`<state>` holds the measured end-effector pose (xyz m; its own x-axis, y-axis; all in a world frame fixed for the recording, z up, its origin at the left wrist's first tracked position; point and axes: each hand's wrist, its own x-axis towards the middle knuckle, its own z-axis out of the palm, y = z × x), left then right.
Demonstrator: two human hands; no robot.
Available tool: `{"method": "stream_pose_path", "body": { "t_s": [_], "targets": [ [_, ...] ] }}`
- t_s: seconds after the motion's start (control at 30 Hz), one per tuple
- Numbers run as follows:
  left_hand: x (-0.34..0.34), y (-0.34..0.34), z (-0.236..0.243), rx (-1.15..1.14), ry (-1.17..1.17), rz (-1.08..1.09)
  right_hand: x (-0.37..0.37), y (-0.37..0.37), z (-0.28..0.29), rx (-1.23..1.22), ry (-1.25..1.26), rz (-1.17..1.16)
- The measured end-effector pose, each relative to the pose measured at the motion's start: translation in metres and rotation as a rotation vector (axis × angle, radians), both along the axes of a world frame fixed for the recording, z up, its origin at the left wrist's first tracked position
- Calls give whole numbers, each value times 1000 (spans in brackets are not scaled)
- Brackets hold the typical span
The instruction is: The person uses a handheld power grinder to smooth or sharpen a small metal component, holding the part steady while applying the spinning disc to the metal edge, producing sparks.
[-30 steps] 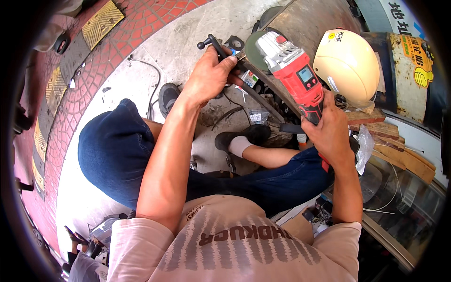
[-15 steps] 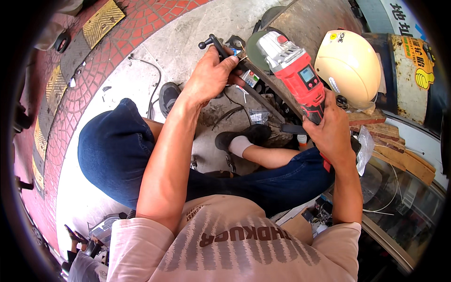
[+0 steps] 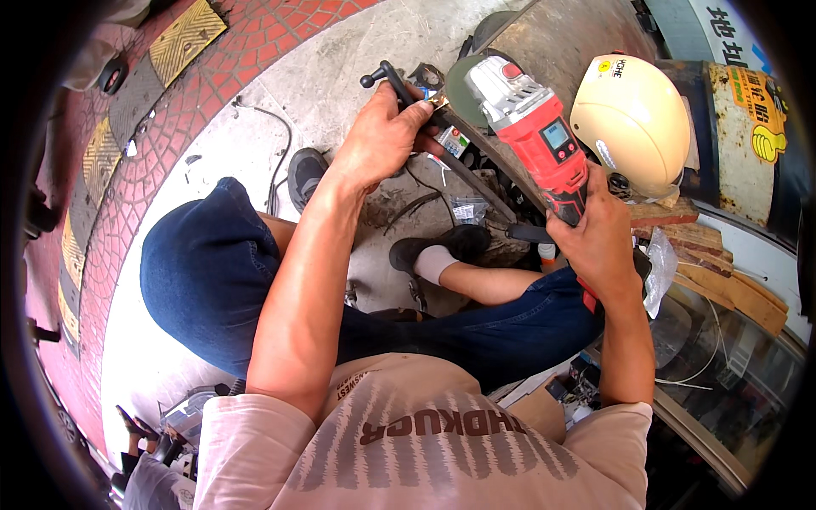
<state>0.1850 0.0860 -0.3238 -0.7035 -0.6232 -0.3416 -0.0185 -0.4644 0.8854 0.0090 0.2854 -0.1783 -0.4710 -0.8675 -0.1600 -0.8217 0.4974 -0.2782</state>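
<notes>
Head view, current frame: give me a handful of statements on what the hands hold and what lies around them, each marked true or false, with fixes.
1. The right hand grips a red grinder. True.
2. The left hand holds a black bar with a ball-shaped end. True.
3. A cream helmet is in the left hand. False: it sits to the right of the red grinder, in neither hand.
4. The disc on the red grinder is bright orange. False: it is green.
5. A clear plastic bag lies to the right of the right hand. True.
6. The person's trousers are white. False: they are dark blue.
</notes>
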Motion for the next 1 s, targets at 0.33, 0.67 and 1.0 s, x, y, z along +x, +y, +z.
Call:
{"method": "stream_pose_path", "body": {
  "t_s": [0.33,0.67,1.0],
  "targets": [
    [-1,-1,1,18,6,-6,-3,0,-1,-14,-4,8],
    [0,-1,4,50,10,-9,-3,0,-2,-25,12,25],
    [0,-1,3,40,-1,3,-1,-2,-2,-35,5,28]
  ]
}}
